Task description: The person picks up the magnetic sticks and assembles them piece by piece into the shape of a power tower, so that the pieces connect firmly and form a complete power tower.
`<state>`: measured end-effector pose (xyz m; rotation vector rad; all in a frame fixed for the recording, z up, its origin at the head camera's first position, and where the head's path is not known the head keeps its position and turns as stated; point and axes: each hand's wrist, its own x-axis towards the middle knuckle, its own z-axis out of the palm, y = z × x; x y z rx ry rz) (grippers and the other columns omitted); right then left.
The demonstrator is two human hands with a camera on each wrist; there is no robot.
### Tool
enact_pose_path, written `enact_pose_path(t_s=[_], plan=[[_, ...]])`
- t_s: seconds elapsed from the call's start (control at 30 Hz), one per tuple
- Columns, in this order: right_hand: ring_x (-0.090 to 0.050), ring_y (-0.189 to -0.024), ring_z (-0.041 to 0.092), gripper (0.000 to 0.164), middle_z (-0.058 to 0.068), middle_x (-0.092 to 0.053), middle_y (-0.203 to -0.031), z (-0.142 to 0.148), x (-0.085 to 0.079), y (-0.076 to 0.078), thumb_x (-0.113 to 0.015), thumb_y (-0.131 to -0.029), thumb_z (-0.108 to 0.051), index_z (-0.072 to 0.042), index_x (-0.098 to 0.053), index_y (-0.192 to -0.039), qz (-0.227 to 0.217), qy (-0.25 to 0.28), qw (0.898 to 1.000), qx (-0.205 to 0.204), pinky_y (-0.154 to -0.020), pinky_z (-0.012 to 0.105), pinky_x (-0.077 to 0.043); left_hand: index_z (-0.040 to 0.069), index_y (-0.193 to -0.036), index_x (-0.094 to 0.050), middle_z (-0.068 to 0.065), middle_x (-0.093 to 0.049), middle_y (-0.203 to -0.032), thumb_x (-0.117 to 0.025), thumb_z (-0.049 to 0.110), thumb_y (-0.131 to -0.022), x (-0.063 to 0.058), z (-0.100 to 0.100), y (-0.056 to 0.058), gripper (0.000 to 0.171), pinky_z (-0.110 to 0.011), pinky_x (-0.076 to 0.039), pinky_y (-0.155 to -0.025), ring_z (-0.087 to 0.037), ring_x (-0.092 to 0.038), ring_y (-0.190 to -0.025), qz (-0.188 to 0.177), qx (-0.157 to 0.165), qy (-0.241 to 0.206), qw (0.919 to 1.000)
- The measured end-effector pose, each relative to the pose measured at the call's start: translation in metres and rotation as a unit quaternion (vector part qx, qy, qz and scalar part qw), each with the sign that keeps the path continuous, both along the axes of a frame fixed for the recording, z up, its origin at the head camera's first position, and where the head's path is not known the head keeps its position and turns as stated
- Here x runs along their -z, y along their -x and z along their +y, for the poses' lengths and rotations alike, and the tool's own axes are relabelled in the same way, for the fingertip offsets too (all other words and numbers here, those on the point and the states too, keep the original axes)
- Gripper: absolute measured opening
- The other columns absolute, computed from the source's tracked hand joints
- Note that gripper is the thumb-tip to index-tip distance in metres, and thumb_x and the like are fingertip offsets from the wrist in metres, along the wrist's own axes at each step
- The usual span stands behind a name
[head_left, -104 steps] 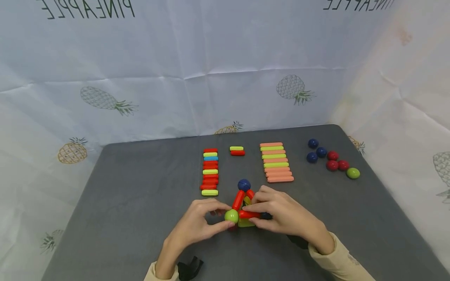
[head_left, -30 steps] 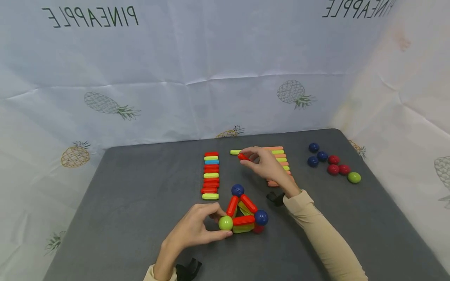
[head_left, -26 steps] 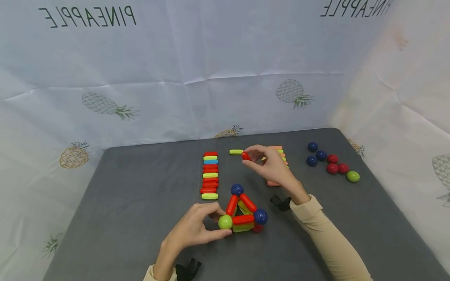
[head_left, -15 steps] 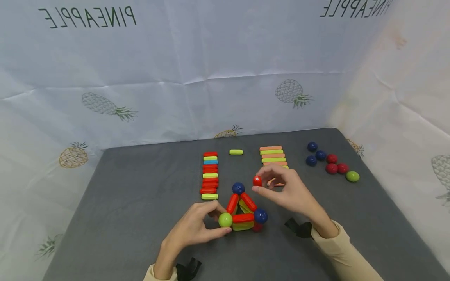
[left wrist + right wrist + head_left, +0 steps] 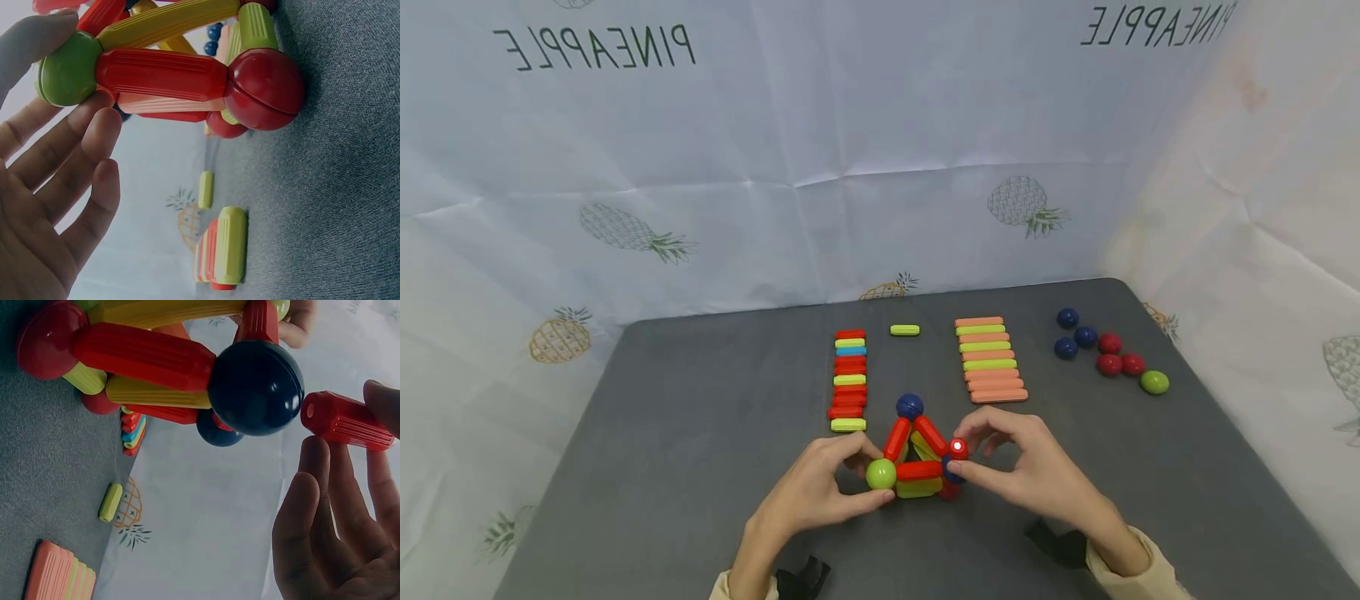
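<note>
A structure of magnetic rods and balls stands on the table; its top triangle of red rods [image 5: 919,471] joins a green ball [image 5: 881,474], a blue ball [image 5: 910,406] at the back and another blue ball [image 5: 256,387] at the right. My left hand [image 5: 829,479] pinches the green ball between thumb and fingers. Between the thumb and fingers of my right hand [image 5: 1026,462] is a short red magnetic rod [image 5: 350,420], upright over the right blue ball. Its end is at the ball's surface; whether they touch I cannot tell. Yellow rods [image 5: 169,24] and red balls [image 5: 265,89] form the lower part.
Behind the structure lie a column of short red, yellow and blue rods [image 5: 850,380], a single yellow rod [image 5: 905,330] and a column of longer orange and yellow rods [image 5: 991,356]. Loose blue balls [image 5: 1066,348], red balls [image 5: 1109,365] and one green ball [image 5: 1154,382] sit at the right.
My right hand left the structure, took the short red rod from beside the single yellow one, and brought it down to the right blue ball. The left hand stays at the green ball.
</note>
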<state>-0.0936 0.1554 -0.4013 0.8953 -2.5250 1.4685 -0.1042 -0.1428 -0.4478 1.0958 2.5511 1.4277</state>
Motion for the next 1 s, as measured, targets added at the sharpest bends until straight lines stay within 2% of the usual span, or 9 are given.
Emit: enact_pose_path(t_s=[0.17,0.5,0.83,0.93,1.0], plan=[[-0.066,-0.082,0.009,0.028,-0.009,-0.07,-0.095,-0.002,0.003,-0.002,-0.084,-0.086,-0.015,-0.025,-0.067,-0.105,-0.01,-0.006,1.0,0.003,-0.069,0.029,-0.059,0.023,-0.1,-0.067,0.011,-0.068,-0.087,-0.085,0.029,-0.085,0.001,0.0,-0.002,0.024,-0.028,-0.059,-0.071,0.003,-0.061,-0.076,-0.006,-0.006,-0.001,1.0],[-0.067,-0.087,0.003,0.034,-0.004,-0.073,-0.1,-0.004,0.004,-0.001,-0.085,-0.084,-0.019,-0.018,-0.067,-0.112,-0.02,-0.039,0.999,-0.015,-0.073,0.026,-0.06,0.024,-0.101,-0.066,0.011,-0.068,-0.087,-0.084,0.031,-0.086,0.0,-0.001,-0.002,0.024,-0.029,-0.06,-0.073,-0.014,-0.067,-0.076,-0.022,-0.008,0.003,0.9997],[-0.067,-0.086,0.002,0.029,-0.006,-0.075,-0.097,-0.005,0.009,0.0,-0.084,-0.085,-0.023,-0.017,-0.07,-0.111,-0.008,-0.061,0.998,-0.019,-0.073,0.027,-0.06,0.025,-0.102,-0.066,0.011,-0.068,-0.087,-0.083,0.032,-0.086,0.001,-0.002,-0.003,0.025,-0.028,-0.059,-0.073,-0.008,-0.066,-0.076,-0.032,-0.007,-0.001,0.9995],[-0.067,-0.09,0.002,0.033,-0.005,-0.075,-0.102,-0.001,0.006,0.001,-0.082,-0.087,-0.029,-0.018,-0.07,-0.115,-0.015,-0.072,0.997,-0.032,-0.075,0.026,-0.06,0.025,-0.101,-0.065,0.011,-0.068,-0.087,-0.084,0.032,-0.086,0.001,-0.001,-0.003,0.024,-0.028,-0.059,-0.073,-0.01,-0.066,-0.076,-0.031,-0.006,-0.002,0.9995],[-0.068,-0.094,0.003,0.04,-0.003,-0.075,-0.11,0.007,0.002,0.005,-0.082,-0.087,-0.032,-0.018,-0.069,-0.122,-0.024,-0.079,0.995,-0.055,-0.078,0.027,-0.06,0.025,-0.101,-0.065,0.011,-0.068,-0.087,-0.083,0.032,-0.087,0.001,-0.001,-0.002,0.024,-0.028,-0.059,-0.073,-0.011,-0.067,-0.076,-0.026,-0.003,-0.001,0.9997]])
